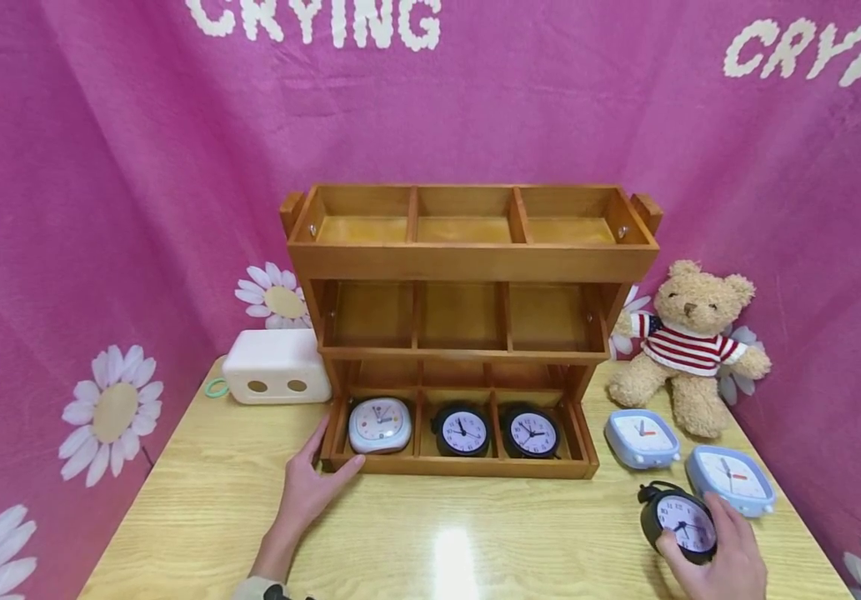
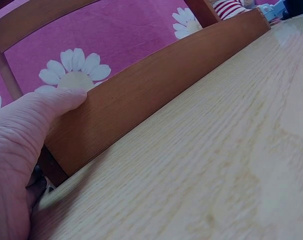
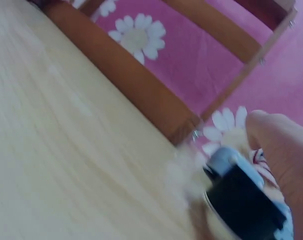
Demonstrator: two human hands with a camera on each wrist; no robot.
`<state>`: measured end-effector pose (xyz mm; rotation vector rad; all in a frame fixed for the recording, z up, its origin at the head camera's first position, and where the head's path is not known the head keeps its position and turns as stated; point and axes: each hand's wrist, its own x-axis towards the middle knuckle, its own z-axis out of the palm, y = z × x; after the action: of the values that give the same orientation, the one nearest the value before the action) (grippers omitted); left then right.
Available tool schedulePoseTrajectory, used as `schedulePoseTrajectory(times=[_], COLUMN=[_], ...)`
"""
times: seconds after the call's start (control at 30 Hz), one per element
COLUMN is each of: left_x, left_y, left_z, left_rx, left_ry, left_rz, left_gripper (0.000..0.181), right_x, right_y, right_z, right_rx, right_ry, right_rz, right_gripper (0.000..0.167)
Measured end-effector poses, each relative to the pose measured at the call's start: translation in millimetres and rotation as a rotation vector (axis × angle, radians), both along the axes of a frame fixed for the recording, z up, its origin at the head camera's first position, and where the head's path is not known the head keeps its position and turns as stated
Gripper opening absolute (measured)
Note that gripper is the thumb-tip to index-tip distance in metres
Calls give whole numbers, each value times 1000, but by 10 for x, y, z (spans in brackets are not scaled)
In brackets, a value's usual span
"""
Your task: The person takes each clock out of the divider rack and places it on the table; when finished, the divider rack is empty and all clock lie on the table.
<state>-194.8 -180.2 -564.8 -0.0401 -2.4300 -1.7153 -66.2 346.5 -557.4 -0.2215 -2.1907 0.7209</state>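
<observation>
My left hand [image 1: 310,492] rests on the lower left corner of a brown wooden shelf [image 1: 475,262], thumb on the front board [image 2: 141,100] and straight fingers along the side. My right hand [image 1: 730,558] grips a black twin-bell alarm clock [image 1: 685,525] at the right, face up and tilted; in the right wrist view the dark clock [image 3: 246,202] is held off the table. In the bottom tier sit a pale blue-white clock [image 1: 380,423] at left, a black clock [image 1: 463,431] in the middle and another black clock [image 1: 531,432] at right.
Two light blue clocks, one nearer the shelf [image 1: 642,439] and one farther right [image 1: 732,481], lie on the table [image 1: 197,517]. Behind them sits a teddy bear [image 1: 688,342] in a striped shirt. A white box [image 1: 277,362] and a green ring [image 1: 216,387] are at left.
</observation>
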Motion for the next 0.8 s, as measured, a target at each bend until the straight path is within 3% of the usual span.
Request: schedulePoseTrajectory(times=[0.07, 0.23, 0.57, 0.8], left_x=[2, -4, -6, 9], left_y=[-2, 8, 9, -1], left_z=[-2, -13, -12, 4], left_rx=[-6, -13, -37, -8], left_ry=[5, 29, 22, 12], left_rz=[1, 9, 21, 4], left_gripper=[94, 93, 94, 94], right_x=[-38, -179, -422, -614], right_y=[-89, -297, -622, -713], right_z=[43, 182, 383, 327], right_rx=[-3, -18, -119, -165], right_ry=[71, 92, -263, -375], right_rz=[33, 148, 292, 373], right_gripper=[71, 72, 82, 87])
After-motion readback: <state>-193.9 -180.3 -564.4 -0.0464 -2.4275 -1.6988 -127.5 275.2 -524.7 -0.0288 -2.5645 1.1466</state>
